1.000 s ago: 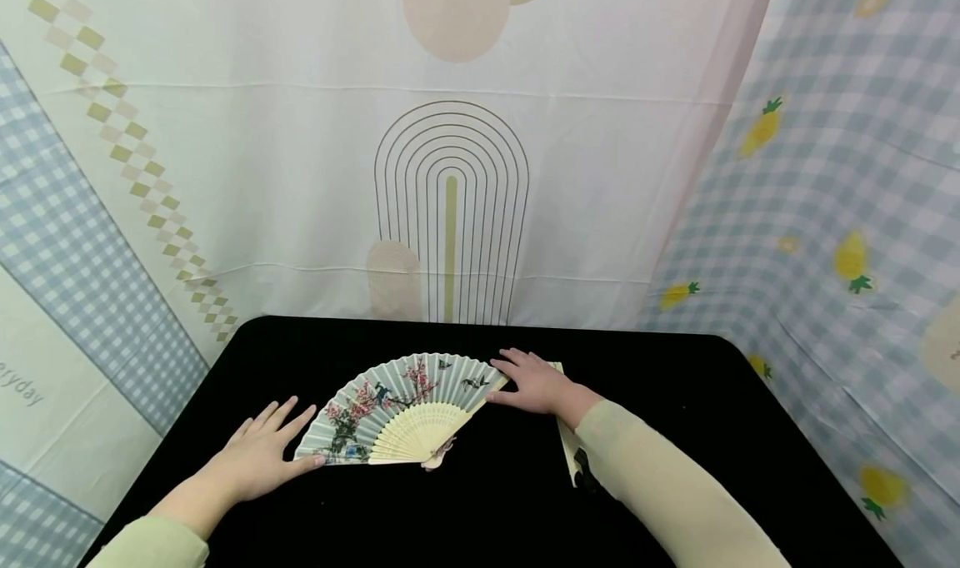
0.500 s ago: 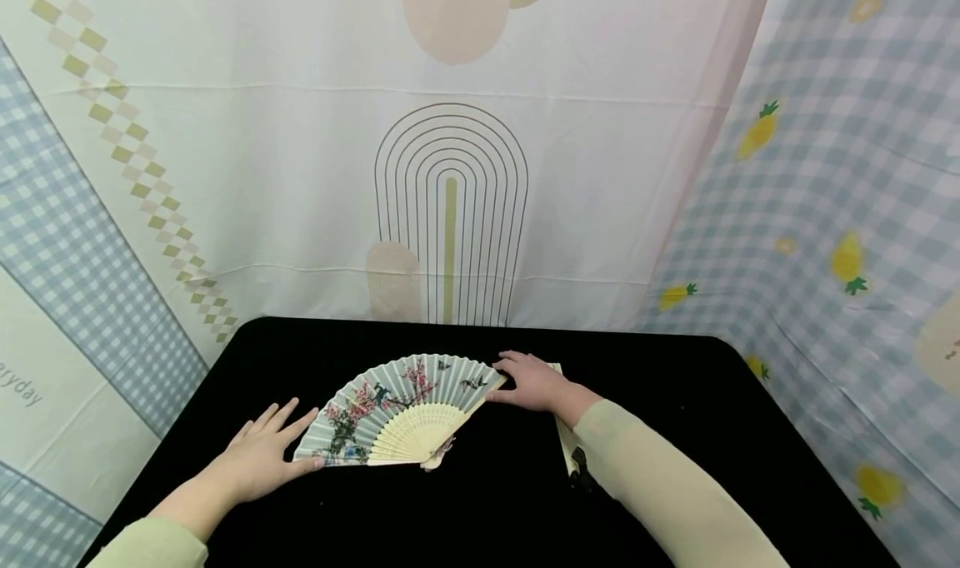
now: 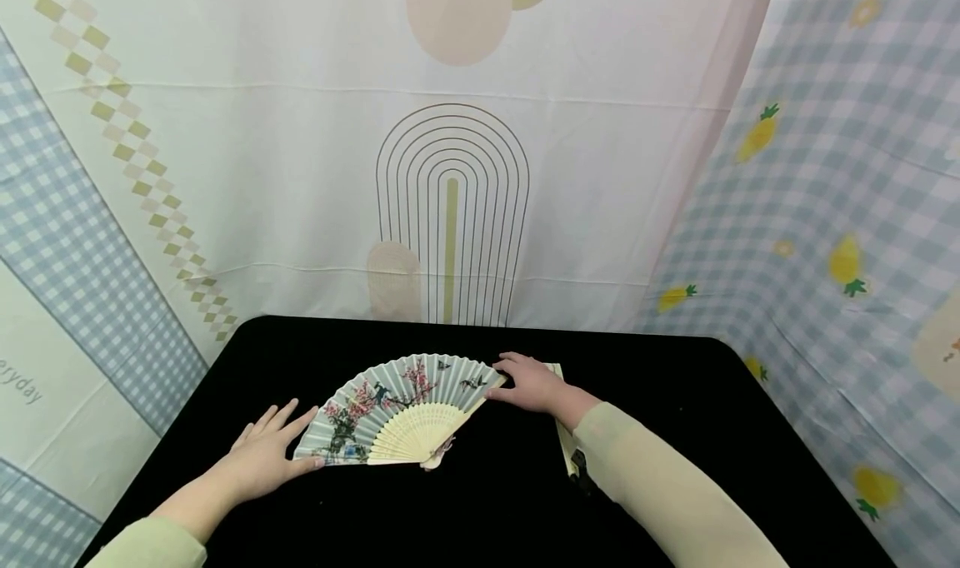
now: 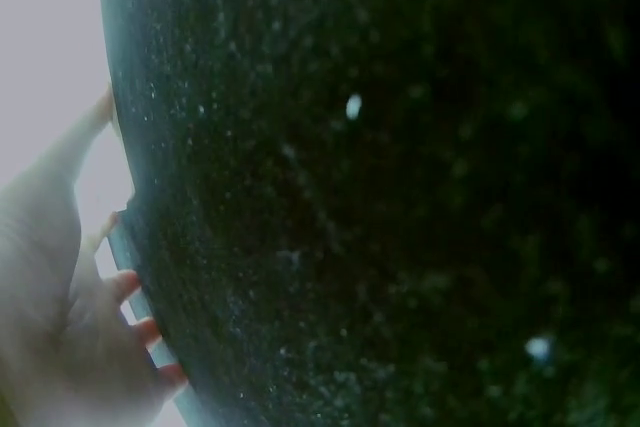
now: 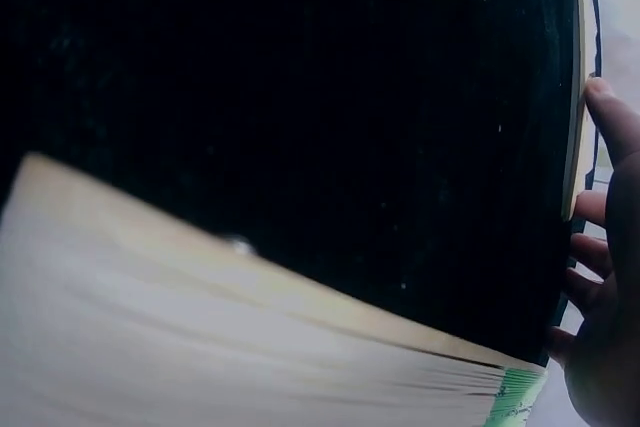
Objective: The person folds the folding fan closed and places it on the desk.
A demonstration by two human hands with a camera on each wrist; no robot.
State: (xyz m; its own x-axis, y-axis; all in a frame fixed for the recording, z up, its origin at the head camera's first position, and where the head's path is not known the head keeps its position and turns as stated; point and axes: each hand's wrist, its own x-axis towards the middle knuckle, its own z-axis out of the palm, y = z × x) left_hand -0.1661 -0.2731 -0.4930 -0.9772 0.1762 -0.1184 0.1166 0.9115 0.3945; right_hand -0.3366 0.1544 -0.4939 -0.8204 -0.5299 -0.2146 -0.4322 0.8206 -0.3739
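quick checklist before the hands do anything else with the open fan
1. Folding fan fully spread, lying flat on the black table: ok.
2. Left hand at the fan's left edge, fingers straight, thumb touching the outer rib: ok.
3. Right hand at the fan's right edge, fingers on the outer rib: ok.
4. Pivot and small tassel free of both hands: ok.
5. Flat pale sleeve under the right forearm, out of the fan's way: cannot tell.
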